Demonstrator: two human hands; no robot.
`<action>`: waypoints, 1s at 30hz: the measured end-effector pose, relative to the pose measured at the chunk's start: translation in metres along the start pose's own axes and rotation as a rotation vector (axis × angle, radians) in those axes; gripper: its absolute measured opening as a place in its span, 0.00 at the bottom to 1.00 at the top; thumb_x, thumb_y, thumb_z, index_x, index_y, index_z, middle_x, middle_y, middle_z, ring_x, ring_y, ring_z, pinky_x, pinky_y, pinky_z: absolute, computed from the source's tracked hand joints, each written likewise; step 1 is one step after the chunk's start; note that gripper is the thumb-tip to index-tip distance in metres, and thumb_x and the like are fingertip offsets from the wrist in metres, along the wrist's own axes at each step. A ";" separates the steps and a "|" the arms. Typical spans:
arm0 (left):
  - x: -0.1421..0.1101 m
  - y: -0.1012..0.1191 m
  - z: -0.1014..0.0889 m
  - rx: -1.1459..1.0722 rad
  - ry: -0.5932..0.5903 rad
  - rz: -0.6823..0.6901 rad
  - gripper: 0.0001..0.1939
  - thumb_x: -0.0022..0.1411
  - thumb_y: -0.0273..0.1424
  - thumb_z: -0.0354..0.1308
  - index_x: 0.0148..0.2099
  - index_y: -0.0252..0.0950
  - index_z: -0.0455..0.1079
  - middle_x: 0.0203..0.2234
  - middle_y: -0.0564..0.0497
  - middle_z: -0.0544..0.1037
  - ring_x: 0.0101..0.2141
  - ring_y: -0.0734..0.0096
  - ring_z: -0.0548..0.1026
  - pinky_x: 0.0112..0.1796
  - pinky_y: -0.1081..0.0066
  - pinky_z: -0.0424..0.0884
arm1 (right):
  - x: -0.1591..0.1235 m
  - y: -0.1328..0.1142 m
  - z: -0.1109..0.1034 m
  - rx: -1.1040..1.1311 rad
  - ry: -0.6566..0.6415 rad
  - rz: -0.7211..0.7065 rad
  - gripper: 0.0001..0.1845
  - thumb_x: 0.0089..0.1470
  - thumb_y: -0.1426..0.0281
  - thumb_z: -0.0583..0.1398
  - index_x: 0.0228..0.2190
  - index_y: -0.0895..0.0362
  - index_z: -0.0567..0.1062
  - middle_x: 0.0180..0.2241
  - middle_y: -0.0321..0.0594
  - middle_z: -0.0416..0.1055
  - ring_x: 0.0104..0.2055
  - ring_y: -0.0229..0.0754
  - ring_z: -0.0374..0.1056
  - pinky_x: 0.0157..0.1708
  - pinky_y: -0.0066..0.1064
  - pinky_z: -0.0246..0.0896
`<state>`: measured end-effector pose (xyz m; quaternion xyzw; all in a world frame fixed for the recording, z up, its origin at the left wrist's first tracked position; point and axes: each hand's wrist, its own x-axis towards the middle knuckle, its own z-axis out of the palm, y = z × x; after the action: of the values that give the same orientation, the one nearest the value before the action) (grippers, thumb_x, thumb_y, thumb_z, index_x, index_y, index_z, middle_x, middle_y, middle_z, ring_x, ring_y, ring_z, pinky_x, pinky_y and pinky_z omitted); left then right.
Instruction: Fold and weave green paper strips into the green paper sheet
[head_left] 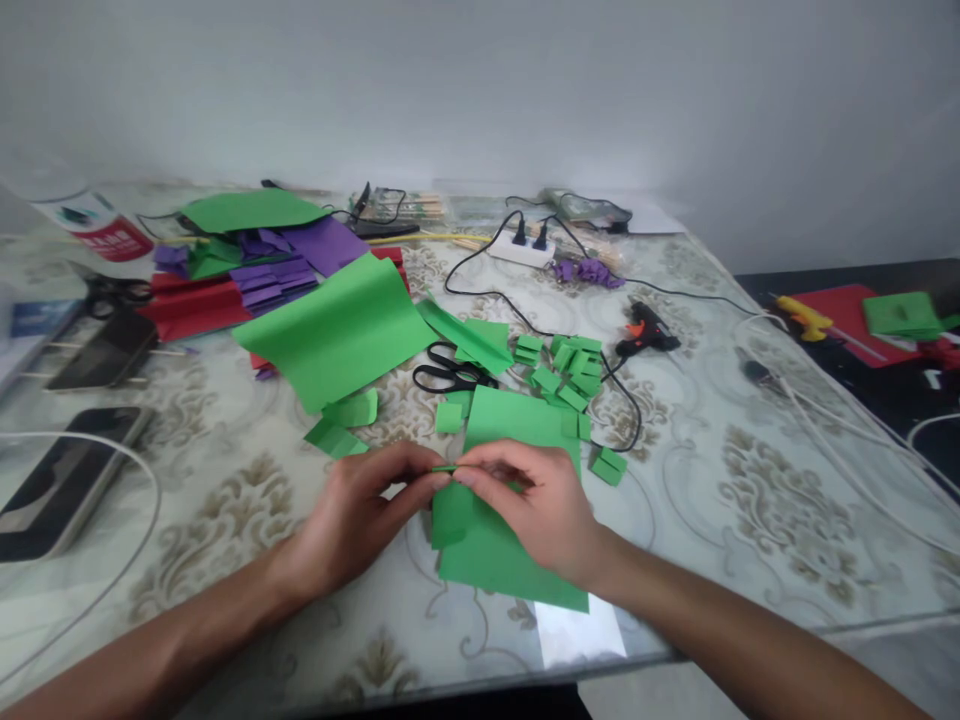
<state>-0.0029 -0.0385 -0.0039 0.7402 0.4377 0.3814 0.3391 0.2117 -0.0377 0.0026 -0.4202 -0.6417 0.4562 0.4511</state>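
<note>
Fingers (424, 487) of the left hand (356, 505) and of the right hand (551, 505) pinch a narrow piece of green paper (444, 468) from its two ends, thumbs and forefingers closed on it and nearly meeting. It is held above the left side of a flat green sheet (495, 550), near the middle of the tabletop's near edge; whether the piece is folded or rolled is too small to tell.

Just past the sheet's far end, towards the middle of the tabletop (690, 470), lie black-handled scissors (456, 380), with a pile of small folded green pieces (574, 365) to their right. A larger curled green sheet (345, 325) lies left of the scissors, and beyond it, towards the far left corner, purple paper (274, 283) and red paper (191, 303) overlap.

A black glue gun (646, 330) rests nearer the right edge, while a white power strip (523, 248) with two black plugs sits near the far edge. Along the left edge lie two phones (67, 480). Past the right edge, a yellow glue gun (806, 318) and a red sheet (847, 305) lie on a dark surface (862, 390).
</note>
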 end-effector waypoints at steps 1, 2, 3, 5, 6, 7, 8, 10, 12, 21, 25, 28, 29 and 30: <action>0.000 0.000 0.000 0.000 -0.001 -0.002 0.03 0.70 0.29 0.65 0.41 0.39 0.80 0.28 0.56 0.83 0.26 0.76 0.79 0.29 0.80 0.74 | 0.000 0.001 0.000 0.001 -0.001 0.000 0.01 0.60 0.71 0.69 0.35 0.54 0.84 0.30 0.35 0.84 0.30 0.37 0.78 0.33 0.25 0.73; 0.000 -0.001 0.000 0.000 0.000 -0.003 0.03 0.69 0.28 0.65 0.41 0.39 0.80 0.28 0.56 0.83 0.26 0.76 0.79 0.29 0.80 0.73 | 0.000 0.001 0.000 0.003 0.001 0.002 0.01 0.60 0.71 0.69 0.36 0.54 0.84 0.31 0.35 0.84 0.31 0.37 0.78 0.34 0.25 0.73; 0.000 -0.001 0.000 -0.002 0.000 -0.004 0.03 0.69 0.29 0.65 0.40 0.39 0.80 0.27 0.56 0.83 0.26 0.76 0.79 0.28 0.80 0.73 | 0.000 0.002 0.000 0.007 0.000 0.006 0.02 0.60 0.71 0.69 0.36 0.54 0.84 0.31 0.35 0.84 0.31 0.37 0.79 0.34 0.25 0.73; 0.000 -0.001 0.000 -0.010 0.000 -0.008 0.03 0.69 0.29 0.65 0.40 0.38 0.80 0.27 0.56 0.83 0.26 0.76 0.79 0.28 0.80 0.73 | 0.000 0.003 0.001 0.018 -0.004 0.020 0.02 0.59 0.71 0.69 0.36 0.55 0.84 0.31 0.36 0.84 0.31 0.37 0.79 0.34 0.26 0.73; 0.000 -0.001 0.000 -0.014 -0.001 -0.011 0.03 0.70 0.30 0.65 0.40 0.38 0.80 0.27 0.56 0.83 0.26 0.76 0.79 0.28 0.80 0.73 | 0.000 0.004 0.001 0.030 -0.011 0.031 0.02 0.59 0.70 0.69 0.36 0.55 0.84 0.31 0.36 0.84 0.31 0.38 0.79 0.34 0.26 0.73; 0.001 -0.001 0.000 -0.017 -0.001 -0.010 0.04 0.70 0.30 0.65 0.40 0.38 0.80 0.27 0.56 0.83 0.26 0.76 0.79 0.28 0.80 0.73 | 0.000 0.005 0.001 0.047 -0.015 0.049 0.03 0.59 0.70 0.69 0.36 0.55 0.84 0.31 0.36 0.84 0.31 0.38 0.79 0.34 0.26 0.73; 0.000 -0.001 -0.001 -0.016 -0.003 -0.011 0.04 0.70 0.30 0.65 0.40 0.38 0.80 0.27 0.56 0.83 0.26 0.75 0.79 0.28 0.80 0.73 | 0.000 0.005 0.001 0.069 -0.017 0.070 0.03 0.59 0.69 0.69 0.36 0.55 0.84 0.31 0.36 0.84 0.31 0.38 0.79 0.34 0.26 0.74; 0.000 -0.002 -0.001 -0.005 -0.007 -0.006 0.04 0.70 0.30 0.65 0.40 0.38 0.79 0.27 0.56 0.83 0.26 0.75 0.79 0.28 0.80 0.73 | 0.001 0.005 0.002 0.124 -0.024 0.114 0.04 0.58 0.69 0.70 0.37 0.55 0.84 0.31 0.37 0.84 0.32 0.39 0.80 0.35 0.27 0.74; -0.001 -0.003 -0.001 0.017 -0.011 0.011 0.04 0.71 0.30 0.64 0.41 0.38 0.79 0.28 0.56 0.83 0.27 0.75 0.79 0.29 0.80 0.73 | 0.002 0.004 0.002 0.178 -0.042 0.150 0.06 0.58 0.68 0.70 0.38 0.55 0.84 0.33 0.38 0.84 0.34 0.39 0.80 0.36 0.27 0.75; -0.004 -0.004 0.001 0.092 -0.005 0.074 0.02 0.71 0.28 0.64 0.42 0.39 0.78 0.29 0.57 0.83 0.27 0.76 0.80 0.30 0.80 0.72 | 0.004 0.003 -0.001 0.049 -0.069 0.145 0.05 0.60 0.66 0.68 0.34 0.55 0.84 0.28 0.36 0.82 0.28 0.38 0.74 0.31 0.28 0.68; -0.003 -0.004 0.001 0.052 -0.003 0.042 0.03 0.71 0.29 0.64 0.42 0.39 0.79 0.30 0.56 0.84 0.28 0.75 0.80 0.30 0.80 0.73 | 0.003 0.004 -0.001 0.088 -0.083 0.141 0.05 0.60 0.67 0.68 0.36 0.55 0.84 0.31 0.37 0.83 0.31 0.39 0.77 0.33 0.29 0.71; -0.002 -0.005 0.000 0.030 0.004 0.027 0.03 0.71 0.30 0.64 0.42 0.39 0.79 0.29 0.56 0.84 0.28 0.76 0.80 0.30 0.80 0.73 | 0.003 0.005 0.001 0.173 -0.086 0.175 0.06 0.58 0.68 0.68 0.38 0.55 0.83 0.32 0.38 0.83 0.33 0.39 0.78 0.35 0.29 0.73; -0.002 -0.005 0.000 0.026 0.008 0.026 0.03 0.71 0.29 0.64 0.41 0.39 0.79 0.29 0.56 0.84 0.28 0.76 0.80 0.30 0.80 0.73 | 0.003 0.005 0.002 0.196 -0.087 0.193 0.06 0.58 0.68 0.69 0.38 0.55 0.83 0.32 0.38 0.83 0.33 0.39 0.78 0.36 0.29 0.73; -0.002 -0.005 0.000 0.025 0.013 0.026 0.03 0.71 0.29 0.64 0.41 0.39 0.79 0.29 0.56 0.84 0.28 0.76 0.80 0.30 0.80 0.73 | 0.003 0.006 0.002 0.219 -0.087 0.212 0.07 0.57 0.67 0.69 0.39 0.55 0.83 0.32 0.38 0.83 0.33 0.40 0.78 0.36 0.29 0.73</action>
<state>-0.0055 -0.0383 -0.0088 0.7476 0.4347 0.3851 0.3222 0.2096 -0.0340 -0.0025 -0.4137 -0.5593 0.5861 0.4154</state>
